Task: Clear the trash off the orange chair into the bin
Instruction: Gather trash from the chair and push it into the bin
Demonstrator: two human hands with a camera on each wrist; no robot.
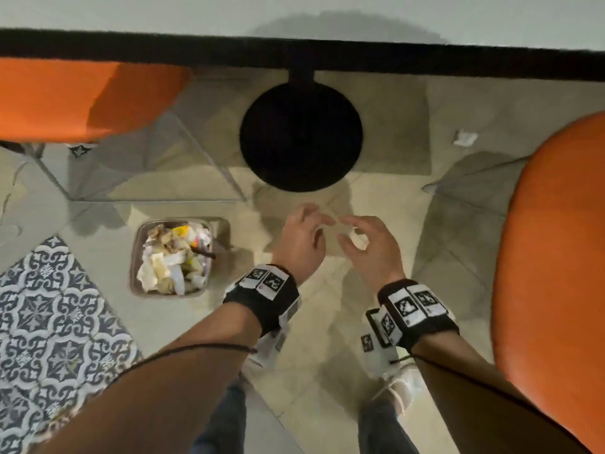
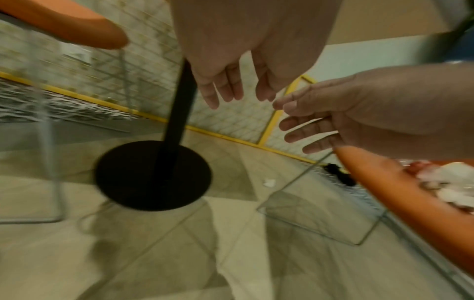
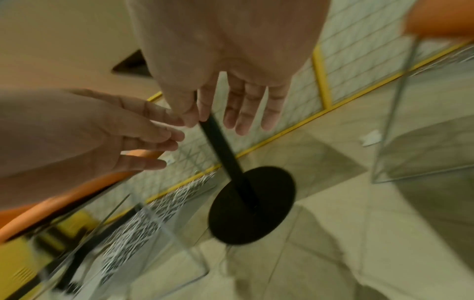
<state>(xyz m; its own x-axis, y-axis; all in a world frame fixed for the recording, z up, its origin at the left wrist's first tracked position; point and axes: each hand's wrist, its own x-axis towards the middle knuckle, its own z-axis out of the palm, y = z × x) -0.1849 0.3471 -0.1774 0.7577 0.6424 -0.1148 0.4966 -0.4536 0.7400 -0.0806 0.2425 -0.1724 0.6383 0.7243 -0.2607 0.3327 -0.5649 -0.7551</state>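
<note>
Your left hand [image 1: 302,237] and right hand [image 1: 366,247] are hovering side by side above the pale tiled floor [image 1: 327,404], between the bin and the chair. The round black pedestal base [image 1: 301,136] of a table with a black-edged top [image 1: 294,52] is sitting just beyond your fingertips.

The left hand's fingers are hanging loosely spread and are holding nothing. In the wrist views the right hand's fingers are also lying straight and apart. In the head view, though, a small white crumpled wad [image 1: 358,239] is showing against them, and you cannot tell whether they are gripping it. The wad is shapeless, so no long axis can be read.

The rectangular beige waste bin [image 1: 136,253] is standing on the floor to the left of your left hand. Its longer side is running away from you, and it is heaped with crumpled paper. The orange moulded chair with thin wire legs [image 1: 550,290] is standing at your right. In the left wrist view, blurred white and pink trash [image 2: 454,182] is lying on its seat.

A second orange chair [image 1: 65,96] is standing at the far left, partly under the table top. A white scrap [image 1: 465,138] is lying on the floor beyond the right chair. Blue-and-white patterned tiles [image 1: 49,306] are filling the near left corner.

Your black wristbands [image 1: 262,290] are carrying square black-and-white markers, with no readable writing.
</note>
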